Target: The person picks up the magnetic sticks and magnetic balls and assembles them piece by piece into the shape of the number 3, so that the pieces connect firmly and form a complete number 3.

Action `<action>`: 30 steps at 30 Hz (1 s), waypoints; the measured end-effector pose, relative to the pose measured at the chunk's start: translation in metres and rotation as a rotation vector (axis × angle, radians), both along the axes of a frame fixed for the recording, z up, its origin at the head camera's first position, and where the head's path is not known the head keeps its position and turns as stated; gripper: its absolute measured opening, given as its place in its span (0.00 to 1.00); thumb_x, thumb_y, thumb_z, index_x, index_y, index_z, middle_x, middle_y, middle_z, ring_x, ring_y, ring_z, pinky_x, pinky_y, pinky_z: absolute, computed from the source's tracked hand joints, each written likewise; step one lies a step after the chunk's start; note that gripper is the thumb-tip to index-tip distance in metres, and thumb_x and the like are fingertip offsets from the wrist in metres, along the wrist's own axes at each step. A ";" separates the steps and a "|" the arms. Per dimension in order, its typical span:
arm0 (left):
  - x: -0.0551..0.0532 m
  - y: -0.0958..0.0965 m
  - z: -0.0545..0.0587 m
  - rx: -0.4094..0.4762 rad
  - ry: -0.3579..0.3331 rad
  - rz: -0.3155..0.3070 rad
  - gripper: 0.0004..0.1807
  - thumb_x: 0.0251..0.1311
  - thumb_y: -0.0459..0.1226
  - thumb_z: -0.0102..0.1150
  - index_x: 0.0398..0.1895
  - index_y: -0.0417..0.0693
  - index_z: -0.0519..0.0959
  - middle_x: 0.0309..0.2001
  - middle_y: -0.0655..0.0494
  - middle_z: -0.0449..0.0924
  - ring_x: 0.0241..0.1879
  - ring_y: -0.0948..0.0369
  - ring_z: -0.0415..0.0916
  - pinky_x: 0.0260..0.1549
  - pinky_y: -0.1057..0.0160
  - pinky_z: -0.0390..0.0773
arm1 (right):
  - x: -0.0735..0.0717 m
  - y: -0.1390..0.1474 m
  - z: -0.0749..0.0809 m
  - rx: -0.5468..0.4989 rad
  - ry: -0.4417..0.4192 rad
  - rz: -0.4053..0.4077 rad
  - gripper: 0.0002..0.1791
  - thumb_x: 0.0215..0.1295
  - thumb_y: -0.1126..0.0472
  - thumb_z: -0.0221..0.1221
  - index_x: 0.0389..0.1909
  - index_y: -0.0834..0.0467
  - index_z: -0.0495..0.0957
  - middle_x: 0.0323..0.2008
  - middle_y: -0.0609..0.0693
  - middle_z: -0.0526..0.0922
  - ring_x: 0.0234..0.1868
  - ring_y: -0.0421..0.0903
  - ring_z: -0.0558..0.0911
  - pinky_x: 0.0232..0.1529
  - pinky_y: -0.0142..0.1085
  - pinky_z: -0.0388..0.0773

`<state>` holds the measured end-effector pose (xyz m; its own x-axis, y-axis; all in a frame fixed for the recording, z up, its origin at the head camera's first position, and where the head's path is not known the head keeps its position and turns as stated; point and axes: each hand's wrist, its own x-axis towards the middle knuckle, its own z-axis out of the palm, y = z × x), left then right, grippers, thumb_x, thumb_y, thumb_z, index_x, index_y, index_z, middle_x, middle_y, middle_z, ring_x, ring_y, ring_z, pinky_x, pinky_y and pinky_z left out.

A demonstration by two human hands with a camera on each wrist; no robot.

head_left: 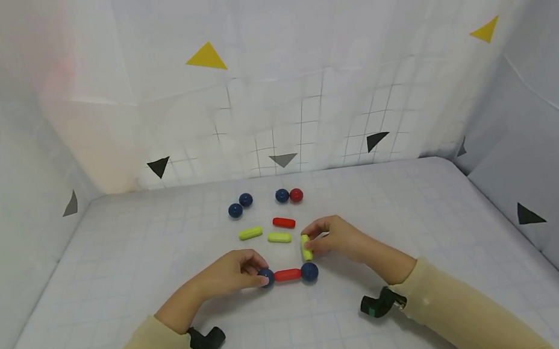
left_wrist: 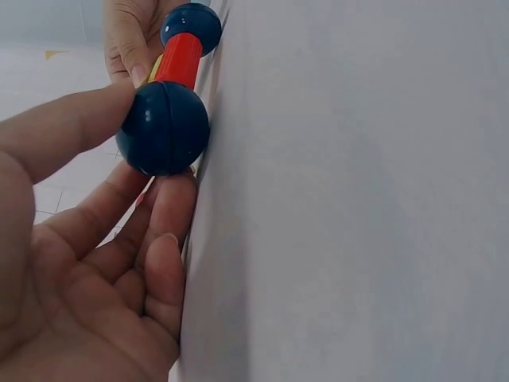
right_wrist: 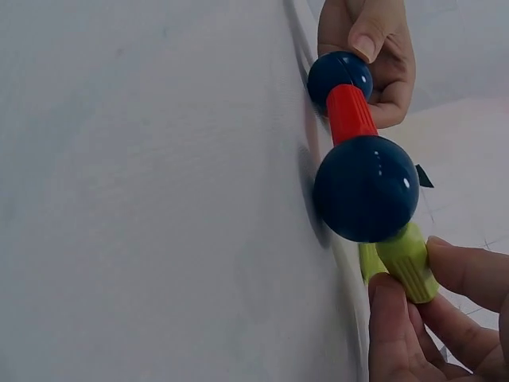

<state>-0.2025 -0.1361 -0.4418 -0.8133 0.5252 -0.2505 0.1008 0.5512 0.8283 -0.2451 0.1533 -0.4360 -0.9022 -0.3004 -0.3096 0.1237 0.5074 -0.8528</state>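
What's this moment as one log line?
left hand: pinches left blue ball; right hand: holds yellow stick by right blue ball; red stick: between both balls

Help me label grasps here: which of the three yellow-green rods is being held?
The rightmost yellow-green rod, pinched by the right hand. The leftmost one and the middle one lie on the table with no hand on them.

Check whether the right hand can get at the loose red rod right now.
Probably yes: the loose red rod lies close to the right hand, with nothing visible between them. That hand pinches a yellow-green rod, though, so it would likely need to set that down first.
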 end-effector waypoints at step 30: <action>0.001 0.001 0.000 0.012 0.007 0.006 0.14 0.64 0.43 0.67 0.50 0.48 0.81 0.40 0.59 0.81 0.40 0.59 0.76 0.43 0.63 0.78 | 0.000 0.008 0.013 0.076 0.046 0.041 0.15 0.64 0.58 0.67 0.51 0.54 0.84 0.45 0.49 0.82 0.43 0.47 0.81 0.46 0.38 0.81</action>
